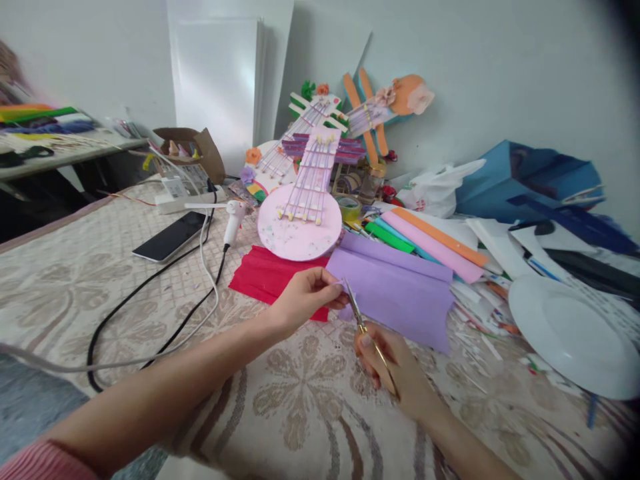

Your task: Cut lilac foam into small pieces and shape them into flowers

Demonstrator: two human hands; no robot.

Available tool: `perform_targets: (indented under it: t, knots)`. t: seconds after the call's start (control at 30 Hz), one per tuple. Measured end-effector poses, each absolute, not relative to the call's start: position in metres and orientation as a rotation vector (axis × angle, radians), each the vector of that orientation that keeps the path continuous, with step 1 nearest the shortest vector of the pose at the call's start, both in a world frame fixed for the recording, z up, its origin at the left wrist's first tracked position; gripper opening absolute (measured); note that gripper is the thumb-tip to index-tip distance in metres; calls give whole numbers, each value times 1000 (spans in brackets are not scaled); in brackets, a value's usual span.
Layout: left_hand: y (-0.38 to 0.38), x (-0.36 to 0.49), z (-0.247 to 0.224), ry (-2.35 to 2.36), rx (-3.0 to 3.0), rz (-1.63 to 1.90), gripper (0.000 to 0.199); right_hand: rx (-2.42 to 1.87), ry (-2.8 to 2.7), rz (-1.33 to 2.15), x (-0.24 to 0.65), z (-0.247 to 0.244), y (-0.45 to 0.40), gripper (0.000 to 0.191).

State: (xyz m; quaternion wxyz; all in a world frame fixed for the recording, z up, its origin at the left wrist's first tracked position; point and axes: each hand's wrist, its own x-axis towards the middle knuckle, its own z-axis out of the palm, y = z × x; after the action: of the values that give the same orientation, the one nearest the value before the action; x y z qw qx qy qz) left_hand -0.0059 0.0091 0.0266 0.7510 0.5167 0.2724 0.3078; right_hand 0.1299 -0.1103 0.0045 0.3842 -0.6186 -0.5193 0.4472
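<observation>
Gold-handled scissors (381, 361) are in my right hand (393, 367), its fingers closed round the handles. Their blades point up and left, reaching the fingertips of my left hand (311, 293). Between thumb and fingers, my left hand pinches a small piece of purple paper (345, 285). Behind my hands lies a larger sheet of purple crepe paper (400, 287) with a folded top edge. Red crepe paper (260, 275) lies to the left, partly behind my left hand. A pink round paper instrument with purple strings (300, 230) stands behind both papers.
On the left are a black phone (171, 237), a white glue gun (233, 223) and looping cables. Paper rolls (435, 247), white scraps and a white plate (570, 333) lie at right, with a blue bag (530, 180) behind.
</observation>
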Motion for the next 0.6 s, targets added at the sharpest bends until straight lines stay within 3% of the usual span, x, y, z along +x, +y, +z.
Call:
perform_targets:
  t: [0.6]
  knots:
    - [10,-7,28,607,1141,666,13,-1595,-1263,1167,130,0,-110,40]
